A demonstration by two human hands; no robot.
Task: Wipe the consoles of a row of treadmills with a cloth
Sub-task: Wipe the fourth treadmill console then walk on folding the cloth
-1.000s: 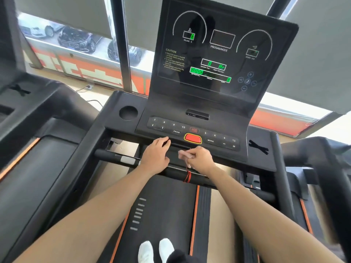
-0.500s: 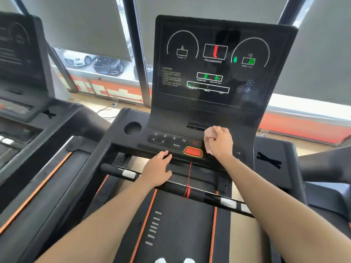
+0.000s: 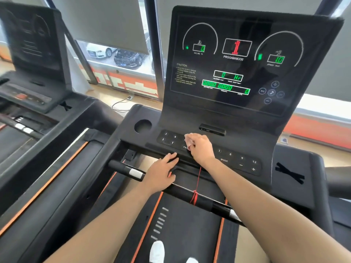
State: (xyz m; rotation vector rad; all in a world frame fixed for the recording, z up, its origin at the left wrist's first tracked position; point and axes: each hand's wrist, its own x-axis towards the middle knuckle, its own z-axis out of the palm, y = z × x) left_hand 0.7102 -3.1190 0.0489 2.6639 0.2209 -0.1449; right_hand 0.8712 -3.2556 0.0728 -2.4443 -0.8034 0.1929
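Observation:
The black treadmill console (image 3: 247, 111) stands in front of me, its screen (image 3: 235, 73) lit with green and red digits. My right hand (image 3: 202, 149) is closed around a small pale pink cloth (image 3: 188, 139) and presses it on the left half of the keypad (image 3: 237, 160), near the PROG key. It covers the keypad's middle. My left hand (image 3: 161, 172) lies flat, fingers together, on the console's lower front edge just above the handlebar (image 3: 180, 191). It holds nothing.
A red safety cord (image 3: 196, 186) hangs from the console and is tied on the handlebar. A round cup holder (image 3: 142, 126) sits left of the keypad. Another treadmill's dark console (image 3: 32, 44) stands at the left. Windows and a pillar are behind.
My right hand went from the console's front edge up onto the keypad, then slid left across it with the cloth. The screen's program and speed readouts lit up. My left hand stayed put.

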